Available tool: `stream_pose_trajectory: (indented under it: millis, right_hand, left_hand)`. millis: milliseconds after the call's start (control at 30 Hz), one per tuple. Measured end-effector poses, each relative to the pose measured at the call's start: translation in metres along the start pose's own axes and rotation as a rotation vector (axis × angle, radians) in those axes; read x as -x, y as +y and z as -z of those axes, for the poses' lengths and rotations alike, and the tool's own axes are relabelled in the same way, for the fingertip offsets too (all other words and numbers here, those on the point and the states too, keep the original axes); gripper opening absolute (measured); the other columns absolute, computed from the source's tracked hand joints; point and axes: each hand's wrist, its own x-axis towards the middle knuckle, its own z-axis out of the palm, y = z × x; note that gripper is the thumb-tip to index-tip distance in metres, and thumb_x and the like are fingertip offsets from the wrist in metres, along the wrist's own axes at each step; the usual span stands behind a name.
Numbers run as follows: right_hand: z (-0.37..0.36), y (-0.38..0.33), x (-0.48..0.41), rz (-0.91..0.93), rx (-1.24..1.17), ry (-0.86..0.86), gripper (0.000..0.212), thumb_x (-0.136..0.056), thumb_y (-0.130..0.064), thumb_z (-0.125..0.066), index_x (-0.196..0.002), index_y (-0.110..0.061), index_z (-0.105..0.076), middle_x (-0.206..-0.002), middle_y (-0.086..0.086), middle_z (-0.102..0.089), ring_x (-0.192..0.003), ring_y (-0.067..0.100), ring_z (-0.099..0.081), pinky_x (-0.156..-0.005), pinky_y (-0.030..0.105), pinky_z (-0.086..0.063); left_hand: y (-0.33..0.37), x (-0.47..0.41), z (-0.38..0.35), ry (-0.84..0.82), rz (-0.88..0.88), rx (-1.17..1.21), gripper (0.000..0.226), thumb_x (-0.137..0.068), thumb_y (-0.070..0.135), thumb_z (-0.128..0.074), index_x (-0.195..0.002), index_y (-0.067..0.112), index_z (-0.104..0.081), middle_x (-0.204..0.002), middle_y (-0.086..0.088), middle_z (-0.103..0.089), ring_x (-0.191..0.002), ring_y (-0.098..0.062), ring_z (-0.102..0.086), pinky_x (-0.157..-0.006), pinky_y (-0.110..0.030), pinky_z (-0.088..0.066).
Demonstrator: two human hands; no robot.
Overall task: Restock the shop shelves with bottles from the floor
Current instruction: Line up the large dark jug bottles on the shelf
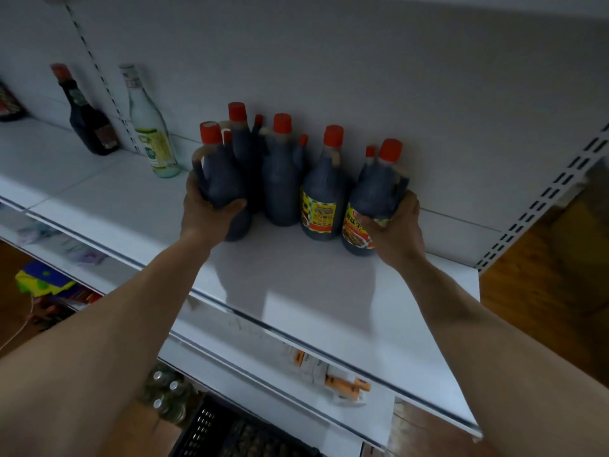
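Bottles are now close together on the white shelf. My left hand grips the leftmost dark bottle low on its body, and my right hand grips the rightmost bottle the same way. Both stand near the middle bottles. If I push them in too fast, I think the tall neighbours can tip against the back wall or fall forward.

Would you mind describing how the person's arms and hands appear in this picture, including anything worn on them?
Both forearms are bare right up to the bottom edge of the picture, with no sleeves in view. The left hand and the right hand wear no gloves. No watch, bracelet or ring shows on the visible sides of the wrists and fingers. No markings stand out in the dim light.
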Motion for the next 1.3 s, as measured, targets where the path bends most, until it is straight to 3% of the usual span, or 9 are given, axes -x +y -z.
stream_pose_trajectory:
  millis: [167, 300, 400, 500, 733, 833, 967, 1133, 1300]
  right_hand:
    - [0.002, 0.004, 0.0, 0.022, 0.0, -0.015, 0.076, -0.08, -0.03, -0.076, -0.138, -0.01, -0.031, -0.142, 0.008, -0.038, -0.119, 0.031, -0.054, -0.081, 0.031, -0.042]
    - [0.005, 0.003, 0.0, 0.028, 0.031, -0.036, 0.079, -0.08, -0.037, -0.075, -0.14, -0.011, -0.03, -0.145, 0.007, -0.038, -0.121, 0.033, -0.052, -0.08, 0.029, -0.037]
    - [0.011, -0.001, 0.002, 0.026, 0.026, -0.064, 0.081, -0.08, -0.039, -0.075, -0.143, -0.012, -0.031, -0.147, 0.008, -0.039, -0.125, 0.034, -0.05, -0.086, 0.03, -0.038]
    - [0.023, -0.007, 0.011, -0.011, -0.026, -0.075, 0.084, -0.079, -0.04, -0.074, -0.146, -0.017, -0.03, -0.148, 0.008, -0.04, -0.129, 0.032, -0.047, -0.099, 0.035, -0.04]
    - [0.071, 0.005, 0.079, -0.09, -0.019, -0.034, 0.078, -0.085, -0.05, -0.065, -0.147, -0.018, -0.032, -0.141, 0.006, -0.051, -0.122, 0.027, -0.054, -0.098, 0.044, -0.048]
    - [0.096, 0.017, 0.12, -0.142, 0.094, -0.003, 0.072, -0.084, -0.051, -0.065, -0.143, -0.023, -0.036, -0.135, 0.0, -0.055, -0.117, 0.024, -0.056, -0.096, 0.041, -0.048]
    - [0.129, 0.052, 0.174, -0.249, 0.194, 0.109, 0.061, -0.087, -0.051, -0.061, -0.138, -0.024, -0.043, -0.13, -0.002, -0.059, -0.119, 0.023, -0.055, -0.094, 0.034, -0.044]
    - [0.159, 0.117, 0.233, -0.442, 0.235, 0.29, 0.052, -0.091, -0.049, -0.055, -0.137, -0.027, -0.046, -0.131, -0.003, -0.058, -0.12, 0.022, -0.055, -0.092, 0.034, -0.044]
    - [0.158, 0.209, 0.28, -0.586, 0.252, 0.209, 0.053, -0.089, -0.05, -0.057, -0.137, -0.028, -0.048, -0.127, -0.006, -0.06, -0.116, 0.019, -0.056, -0.09, 0.033, -0.045]
  left_hand:
    - [0.013, -0.001, 0.007, -0.074, 0.165, -0.037, 0.09, -0.075, 0.022, -0.079, -0.148, 0.015, -0.026, -0.141, -0.012, -0.049, -0.118, -0.031, -0.055, -0.086, -0.037, -0.05]
    - [0.025, 0.029, 0.01, -0.022, 0.332, 0.032, 0.073, -0.087, 0.025, -0.068, -0.146, 0.006, -0.029, -0.138, -0.017, -0.049, -0.121, -0.031, -0.052, -0.08, -0.029, -0.04]
    - [0.026, 0.067, 0.015, -0.064, 0.329, 0.062, 0.047, -0.085, 0.026, -0.07, -0.123, 0.006, -0.052, -0.119, -0.02, -0.061, -0.101, -0.031, -0.061, -0.078, -0.039, -0.047]
    - [0.033, 0.109, 0.016, -0.207, 0.305, 0.122, 0.025, -0.088, 0.023, -0.067, -0.109, 0.012, -0.058, -0.103, -0.01, -0.064, -0.077, -0.017, -0.061, -0.067, -0.028, -0.045]
    - [0.045, 0.211, 0.012, -0.706, 0.204, 0.052, 0.034, -0.089, 0.039, -0.064, -0.118, 0.02, -0.063, -0.108, 0.003, -0.07, -0.096, -0.012, -0.067, -0.085, -0.031, -0.052]
    - [0.036, 0.258, 0.002, -0.906, 0.102, -0.02, 0.033, -0.086, 0.043, -0.066, -0.114, 0.026, -0.066, -0.107, 0.009, -0.068, -0.098, -0.008, -0.064, -0.083, -0.027, -0.052]
    - [-0.001, 0.318, -0.025, -1.13, 0.142, -0.036, 0.036, -0.089, 0.039, -0.064, -0.12, 0.019, -0.063, -0.112, 0.005, -0.065, -0.105, -0.014, -0.062, -0.074, -0.018, -0.045]
    - [-0.054, 0.388, -0.059, -1.219, 0.242, -0.2, 0.044, -0.088, 0.042, -0.064, -0.123, 0.014, -0.06, -0.117, 0.0, -0.063, -0.105, -0.017, -0.061, -0.086, -0.028, -0.047]
    - [-0.102, 0.44, -0.105, -1.203, 0.361, -0.345, 0.045, -0.086, 0.044, -0.065, -0.121, 0.016, -0.06, -0.118, -0.004, -0.063, -0.106, -0.021, -0.06, -0.095, -0.037, -0.049]
